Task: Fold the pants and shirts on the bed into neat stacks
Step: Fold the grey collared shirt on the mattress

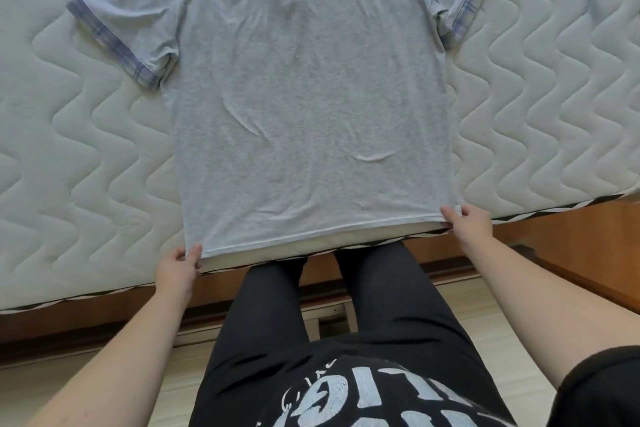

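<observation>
A light grey T-shirt (304, 87) with blue plaid sleeve cuffs lies spread flat on the white quilted mattress (69, 156), its hem at the near edge and both sleeves out to the sides. My left hand (176, 269) pinches the hem's left corner. My right hand (467, 222) pinches the hem's right corner. The shirt's collar end runs out of view at the top. No other clothes show.
The mattress edge (104, 293) runs diagonally across the frame over a brown wooden bed frame (571, 243). My legs in black trousers (311, 305) stand against the bed. Light wooden floor (502, 322) lies below.
</observation>
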